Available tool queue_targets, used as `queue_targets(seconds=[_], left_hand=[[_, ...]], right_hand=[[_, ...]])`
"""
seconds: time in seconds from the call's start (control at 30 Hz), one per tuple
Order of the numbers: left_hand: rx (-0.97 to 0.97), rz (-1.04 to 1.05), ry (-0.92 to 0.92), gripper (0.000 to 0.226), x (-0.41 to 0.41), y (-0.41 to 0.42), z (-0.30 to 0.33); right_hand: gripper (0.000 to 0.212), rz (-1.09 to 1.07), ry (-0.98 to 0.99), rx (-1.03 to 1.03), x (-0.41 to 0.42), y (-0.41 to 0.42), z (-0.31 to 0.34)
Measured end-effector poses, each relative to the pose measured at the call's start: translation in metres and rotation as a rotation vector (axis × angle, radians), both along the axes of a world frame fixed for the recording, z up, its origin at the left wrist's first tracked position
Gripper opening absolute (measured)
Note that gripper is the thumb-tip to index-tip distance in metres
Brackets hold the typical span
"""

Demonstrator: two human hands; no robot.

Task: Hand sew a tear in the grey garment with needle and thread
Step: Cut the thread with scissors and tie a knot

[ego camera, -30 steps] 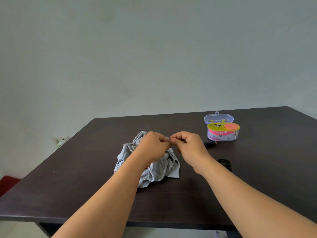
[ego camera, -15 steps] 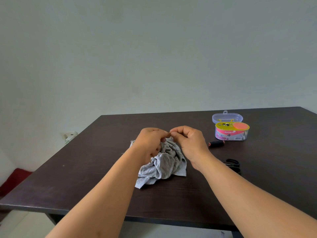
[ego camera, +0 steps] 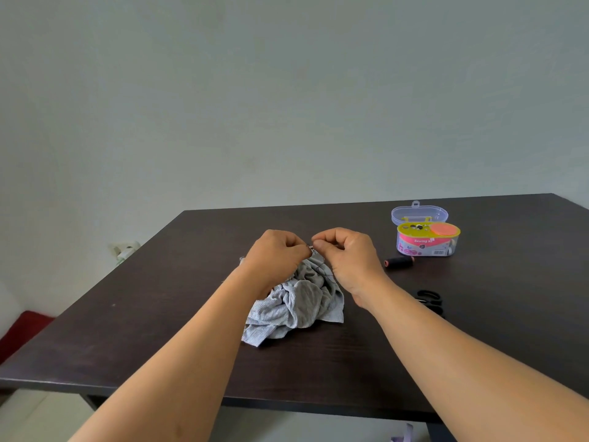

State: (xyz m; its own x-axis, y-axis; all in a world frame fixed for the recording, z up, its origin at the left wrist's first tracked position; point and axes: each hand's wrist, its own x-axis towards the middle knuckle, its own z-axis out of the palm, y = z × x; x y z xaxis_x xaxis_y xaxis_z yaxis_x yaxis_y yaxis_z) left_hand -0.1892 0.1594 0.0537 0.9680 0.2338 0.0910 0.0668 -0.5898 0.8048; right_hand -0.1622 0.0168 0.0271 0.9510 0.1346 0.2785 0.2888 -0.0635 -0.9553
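Head view: our dark table (ego camera: 134, 333) carries the crumpled grey garment (ego camera: 299, 301) under both hands. Left hand (ego camera: 274, 255) grips fabric; right hand (ego camera: 347, 256) pinches at the needle (ego camera: 311, 247), barely visible. Beyond the right hand: sewing kit (ego camera: 427, 239), thread spool (ego camera: 398, 262).

Garment (ego camera: 296, 301) at table (ego camera: 159, 330) centre; both hands meet at its 12 o'clock edge (left hand (ego camera: 275, 255), right hand (ego camera: 345, 260)). Spool (ego camera: 398, 262) at 3 o'clock, scissors (ego camera: 430, 299) nearer, sewing box (ego camera: 427, 239) at 2 o'clock.
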Motion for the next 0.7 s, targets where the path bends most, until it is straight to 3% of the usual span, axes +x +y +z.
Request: queue_targets(seconds=[0.2,0.43,0.7], left_hand=[[0.055,-0.062,-0.001,0.015,-0.0036,0.0012,0.0057],[0.029,-0.155,-0.059,0.014,-0.0095,0.0038,0.0052],[0.103,-0.191,-0.088,0.016,-0.0085,0.0092,0.0023]], right_hand=[[0.016,0.098,0.005,0.030,-0.0011,0.0012,0.0005],[0.017,0.087,0.115,0.216,0.0015,0.0045,-0.0023],[0.008,0.034,-0.032,0.038,-0.0005,0.0051,-0.0030]])
